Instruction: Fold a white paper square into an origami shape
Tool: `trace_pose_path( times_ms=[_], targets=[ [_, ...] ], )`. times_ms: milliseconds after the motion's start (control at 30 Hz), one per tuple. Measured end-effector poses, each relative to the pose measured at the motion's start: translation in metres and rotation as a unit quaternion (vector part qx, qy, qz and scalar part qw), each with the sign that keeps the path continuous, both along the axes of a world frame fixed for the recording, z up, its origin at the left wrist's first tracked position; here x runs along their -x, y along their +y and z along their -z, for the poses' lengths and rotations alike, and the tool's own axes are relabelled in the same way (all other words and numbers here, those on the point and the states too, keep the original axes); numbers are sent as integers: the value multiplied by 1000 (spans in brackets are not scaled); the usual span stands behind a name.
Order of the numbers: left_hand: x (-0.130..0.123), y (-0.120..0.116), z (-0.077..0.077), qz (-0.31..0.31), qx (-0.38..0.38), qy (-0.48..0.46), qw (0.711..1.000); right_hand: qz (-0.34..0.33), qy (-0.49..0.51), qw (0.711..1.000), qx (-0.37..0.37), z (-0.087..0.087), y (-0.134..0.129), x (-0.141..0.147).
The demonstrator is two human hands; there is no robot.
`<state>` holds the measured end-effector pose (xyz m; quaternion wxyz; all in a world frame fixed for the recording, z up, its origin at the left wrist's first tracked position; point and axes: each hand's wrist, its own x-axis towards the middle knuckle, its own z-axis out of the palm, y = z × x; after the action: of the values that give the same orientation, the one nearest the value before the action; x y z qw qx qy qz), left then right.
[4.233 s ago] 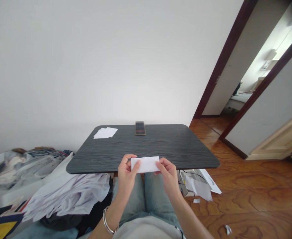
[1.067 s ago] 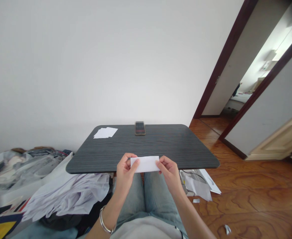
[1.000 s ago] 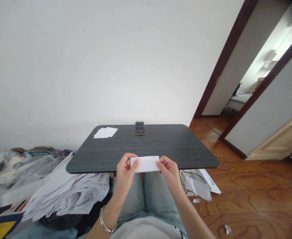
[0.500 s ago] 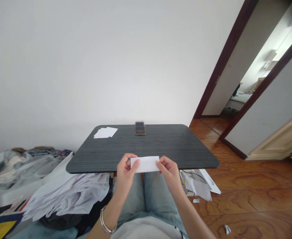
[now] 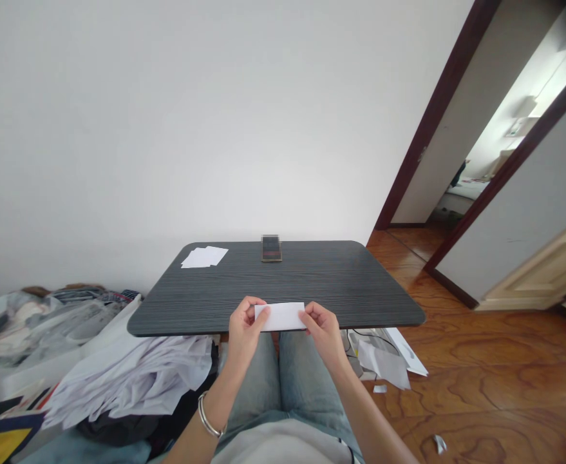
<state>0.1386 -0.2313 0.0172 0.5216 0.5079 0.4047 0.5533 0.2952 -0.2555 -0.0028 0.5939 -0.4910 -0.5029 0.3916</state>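
A white strip of paper (image 5: 283, 317), which looks folded, is held level over the near edge of the dark table (image 5: 283, 283). My left hand (image 5: 245, 325) pinches its left end, thumb on top and fingers behind. On the right end, my right hand (image 5: 322, 325) grips it the same way between thumb and fingers. The fingertips behind the paper are partly hidden. Some white paper sheets (image 5: 204, 257) lie overlapping at the table's far left. A phone-like device (image 5: 272, 249) with a blurred screen stands at the back edge.
Clothes and plastic bags (image 5: 60, 328) are heaped left of the table, with white cloth (image 5: 138, 374) beneath its left edge. Papers (image 5: 384, 364) and a dark cable lie under the right side. A small scrap (image 5: 440, 444) is on the wooden floor (image 5: 495, 386). A doorway (image 5: 422, 161) opens at right.
Both hands still hold the paper strip. My right hand has shifted slightly left and up, my left hand barely right, so the hands are a little closer and the strip appears slightly shorter.
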Motion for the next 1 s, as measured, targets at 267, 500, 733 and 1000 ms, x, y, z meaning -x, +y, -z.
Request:
trace_pose_path(
  times_ms=[267, 500, 733, 1000],
  targets=[
    [9, 24, 18, 4, -53, 156, 986, 47, -157, 986, 1, 17, 17, -10],
    [10, 60, 46, 8, -123, 370, 921, 86, -358, 929, 27, 40, 37, -13],
    [3, 75, 51, 36, -128, 393, 910, 104, -465, 877, 60, 45, 53, -17],
    [4, 84, 54, 33, -125, 389, 912, 106, -487, 863, 90, 44, 60, -18]
  ],
)
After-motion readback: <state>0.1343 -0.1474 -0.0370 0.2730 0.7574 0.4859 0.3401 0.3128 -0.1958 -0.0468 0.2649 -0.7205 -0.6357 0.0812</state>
